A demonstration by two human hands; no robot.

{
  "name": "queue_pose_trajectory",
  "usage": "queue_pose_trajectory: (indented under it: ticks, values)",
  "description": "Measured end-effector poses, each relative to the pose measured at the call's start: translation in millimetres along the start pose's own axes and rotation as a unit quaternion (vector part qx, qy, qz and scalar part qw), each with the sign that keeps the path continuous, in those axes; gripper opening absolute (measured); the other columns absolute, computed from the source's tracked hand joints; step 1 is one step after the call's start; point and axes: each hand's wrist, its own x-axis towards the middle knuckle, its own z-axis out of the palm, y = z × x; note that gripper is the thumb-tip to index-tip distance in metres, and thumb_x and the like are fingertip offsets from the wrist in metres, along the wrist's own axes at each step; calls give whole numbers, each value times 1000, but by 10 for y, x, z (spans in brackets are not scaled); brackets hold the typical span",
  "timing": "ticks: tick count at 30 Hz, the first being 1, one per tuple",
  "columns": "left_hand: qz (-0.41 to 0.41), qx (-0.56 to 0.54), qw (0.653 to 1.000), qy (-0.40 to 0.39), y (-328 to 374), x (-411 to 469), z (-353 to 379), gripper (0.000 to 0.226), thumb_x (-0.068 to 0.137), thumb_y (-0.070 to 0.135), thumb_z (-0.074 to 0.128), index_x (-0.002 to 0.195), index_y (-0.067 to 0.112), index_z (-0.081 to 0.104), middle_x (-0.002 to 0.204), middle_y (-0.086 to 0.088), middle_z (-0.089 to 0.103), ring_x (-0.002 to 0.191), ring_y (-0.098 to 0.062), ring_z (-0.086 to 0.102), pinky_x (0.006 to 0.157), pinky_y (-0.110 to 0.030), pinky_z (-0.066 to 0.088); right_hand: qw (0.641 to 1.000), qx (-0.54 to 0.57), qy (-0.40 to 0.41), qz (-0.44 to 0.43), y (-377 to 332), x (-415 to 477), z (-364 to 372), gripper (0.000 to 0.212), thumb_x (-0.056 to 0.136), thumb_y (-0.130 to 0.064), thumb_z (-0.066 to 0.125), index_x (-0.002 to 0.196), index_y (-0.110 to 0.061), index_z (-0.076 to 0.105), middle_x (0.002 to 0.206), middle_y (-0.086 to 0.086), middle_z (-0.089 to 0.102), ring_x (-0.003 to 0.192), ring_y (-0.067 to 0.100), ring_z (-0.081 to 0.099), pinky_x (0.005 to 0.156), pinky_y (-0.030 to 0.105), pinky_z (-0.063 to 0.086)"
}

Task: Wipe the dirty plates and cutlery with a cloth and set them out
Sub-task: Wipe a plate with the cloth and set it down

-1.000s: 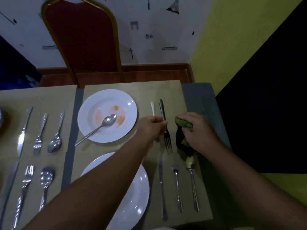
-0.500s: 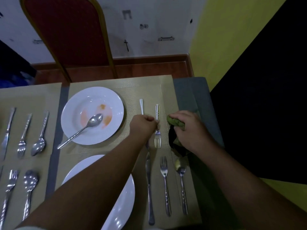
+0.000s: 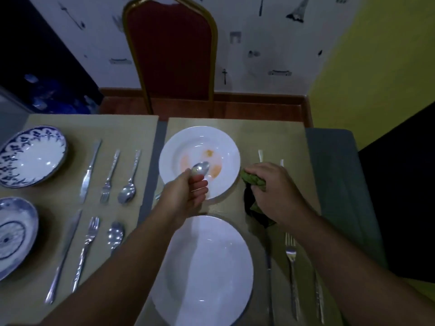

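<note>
A white plate (image 3: 221, 140) with orange smears lies on the far placemat. My left hand (image 3: 186, 196) is closed around the handle of a spoon (image 3: 201, 167) whose bowl rests over that plate. My right hand (image 3: 273, 189) grips a green cloth (image 3: 253, 181) just right of the plate. Two handle tips, of a knife (image 3: 260, 155) and a fork (image 3: 281, 162), stick out beyond my right hand. A clean white plate (image 3: 211, 267) sits nearer to me, with a knife (image 3: 269, 285), a fork (image 3: 292, 267) and another piece (image 3: 319, 297) to its right.
On the left placemats lie two sets of knife (image 3: 88, 175), fork (image 3: 109, 178) and spoon (image 3: 128, 184), and two blue-patterned plates (image 3: 30, 156). A red chair (image 3: 170, 50) stands behind the table. The table's right edge (image 3: 336, 184) is bare grey.
My left hand has let go of the fork on the right and moved left to the dirty plate, where it now grips the spoon. The camera view has shifted left. My right hand keeps the cloth.
</note>
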Motion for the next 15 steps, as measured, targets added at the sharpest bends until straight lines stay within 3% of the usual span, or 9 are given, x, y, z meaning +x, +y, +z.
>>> queue_pose_trajectory:
  ticks: [2, 3, 4, 6, 9, 11, 12, 13, 15]
  values:
    - [60, 44, 996, 58, 141, 73, -255, 31, 98, 33, 56, 92, 6, 71, 92, -10, 66, 81, -21, 56, 71, -31, 46, 1000, 3, -11, -22, -194, 80, 159, 45, 74, 4, 58, 111, -18, 69, 114, -1, 66, 107, 25, 58, 94, 42, 49]
    - [122, 136, 978, 99, 180, 147, -356, 27, 95, 31, 59, 91, 9, 74, 91, -7, 72, 81, -21, 62, 74, -33, 51, 999, 2, -14, -30, -278, 111, 238, 44, 73, 5, 57, 110, -17, 70, 112, -1, 67, 107, 25, 58, 93, 42, 49]
    - [192, 259, 937, 134, 195, 230, -442, 24, 92, 30, 61, 93, 12, 76, 93, -5, 75, 84, -21, 66, 80, -33, 54, 999, 0, -17, -33, -348, 138, 317, 45, 73, 5, 57, 110, -17, 70, 112, -1, 67, 107, 25, 58, 94, 43, 48]
    - [295, 468, 818, 158, 211, 376, -533, 26, 88, 34, 65, 101, 15, 78, 101, -4, 76, 90, -20, 68, 84, -31, 54, 999, -7, -18, -31, -451, 179, 450, 46, 73, 5, 57, 112, -17, 70, 114, 0, 66, 108, 27, 57, 95, 42, 47]
    - [320, 619, 699, 161, 206, 594, -582, 36, 84, 46, 68, 100, 15, 80, 99, -11, 71, 91, -28, 65, 80, -33, 54, 999, -28, -17, -28, -584, 195, 574, 45, 73, 5, 59, 110, -17, 70, 112, 0, 67, 106, 27, 57, 93, 40, 48]
    - [319, 680, 641, 159, 199, 646, -579, 33, 85, 45, 65, 99, 19, 80, 97, -11, 67, 92, -29, 62, 76, -32, 48, 999, -34, -10, -26, -652, 200, 622, 43, 72, 8, 60, 108, -14, 70, 109, 2, 68, 104, 27, 58, 90, 39, 48]
    - [325, 685, 633, 156, 203, 638, -578, 30, 87, 42, 64, 99, 19, 80, 98, -10, 65, 93, -29, 61, 74, -32, 47, 999, -36, -4, -23, -679, 196, 636, 43, 72, 9, 60, 107, -13, 71, 108, 2, 68, 103, 28, 58, 90, 39, 48]
    - [328, 667, 653, 147, 209, 617, -585, 27, 89, 38, 65, 99, 18, 80, 98, -9, 65, 91, -27, 60, 72, -31, 48, 999, -39, 1, -19, -697, 184, 650, 43, 72, 9, 60, 108, -13, 70, 110, 2, 68, 104, 28, 57, 92, 38, 47]
    - [312, 602, 728, 103, 237, 530, -615, 22, 91, 28, 65, 97, 13, 80, 94, -7, 69, 84, -20, 62, 64, -26, 46, 999, -49, 17, -12, -716, 161, 670, 46, 74, 6, 60, 114, -16, 69, 115, 0, 66, 109, 27, 55, 96, 38, 45]
